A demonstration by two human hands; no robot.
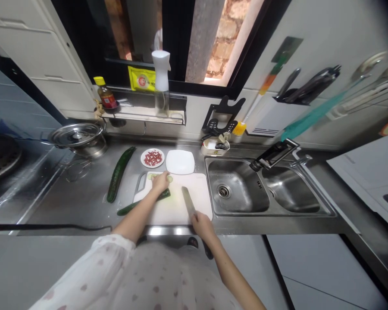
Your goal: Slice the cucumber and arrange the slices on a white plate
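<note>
My left hand (161,181) is at the upper left of the white cutting board (194,206), its fingers bent around pale cucumber slices (170,178); the fingertips show only partly. Below that hand lies a cut cucumber (163,194), crossing the board's left edge, its middle hidden by my left forearm. My right hand (202,224) grips a kitchen knife (188,200) by its dark handle. The blade points away from me over the right half of the board. A whole cucumber (119,175) rests on the counter to the left.
Behind the board stand a plate of chopped red pieces (153,158) and a white square plate (180,162). A lidded steel pot (80,140) is at the back left. To the right is a double sink (242,185) with a black faucet (273,156). A shelf (142,113) holds bottles.
</note>
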